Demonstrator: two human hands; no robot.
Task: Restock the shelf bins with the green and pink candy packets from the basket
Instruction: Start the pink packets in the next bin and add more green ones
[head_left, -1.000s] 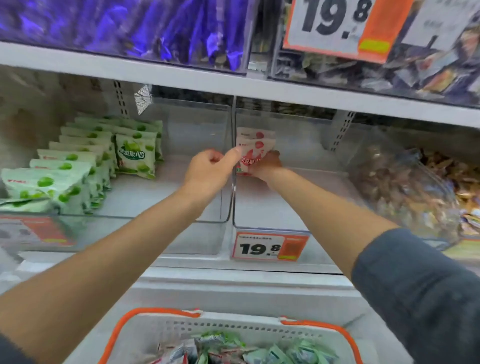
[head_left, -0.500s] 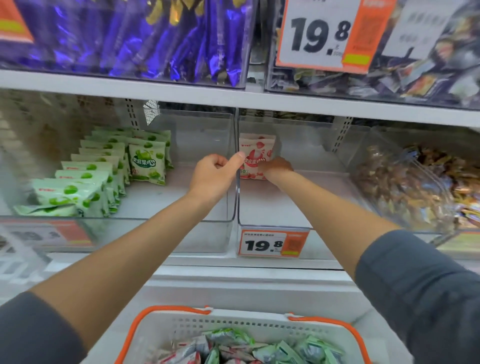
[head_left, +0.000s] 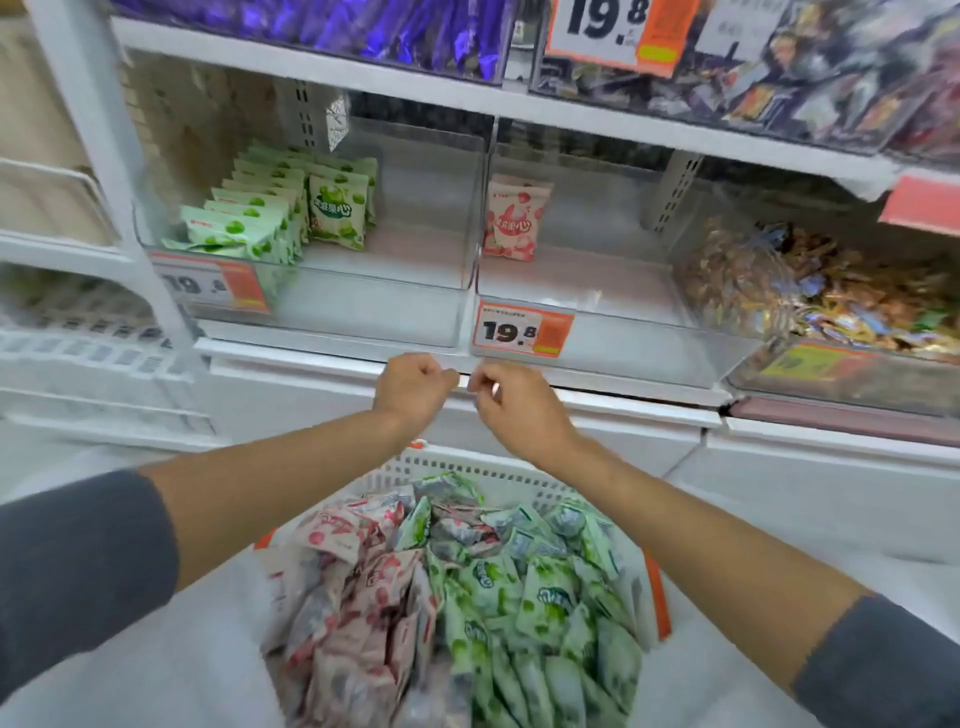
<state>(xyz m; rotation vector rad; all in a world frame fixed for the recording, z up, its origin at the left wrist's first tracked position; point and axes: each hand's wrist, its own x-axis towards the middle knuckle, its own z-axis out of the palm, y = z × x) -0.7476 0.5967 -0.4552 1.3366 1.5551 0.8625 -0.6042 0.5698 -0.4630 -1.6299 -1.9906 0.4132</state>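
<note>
Both hands hover side by side, almost touching, just before the white shelf edge (head_left: 597, 402) and above the white plastic basket (head_left: 467, 465). The left hand (head_left: 413, 389) and right hand (head_left: 514, 405) have their fingers curled in, with nothing visible in either. Green candy packets (head_left: 545, 597) and pink candy packets (head_left: 353, 571) fill the basket. One pink packet (head_left: 514, 218) stands in the middle clear bin (head_left: 623, 332).

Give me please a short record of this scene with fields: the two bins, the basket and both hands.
left bin: green packets stand in rows on its left side
right bin: pink packets stand at its back left corner
basket: below the hands; loose pink packets on its left, loose green packets on its right
left hand: fingers curled, nothing seen in it, in front of the shelf edge
right hand: fingers curled, nothing seen in it, close beside the left hand
</note>
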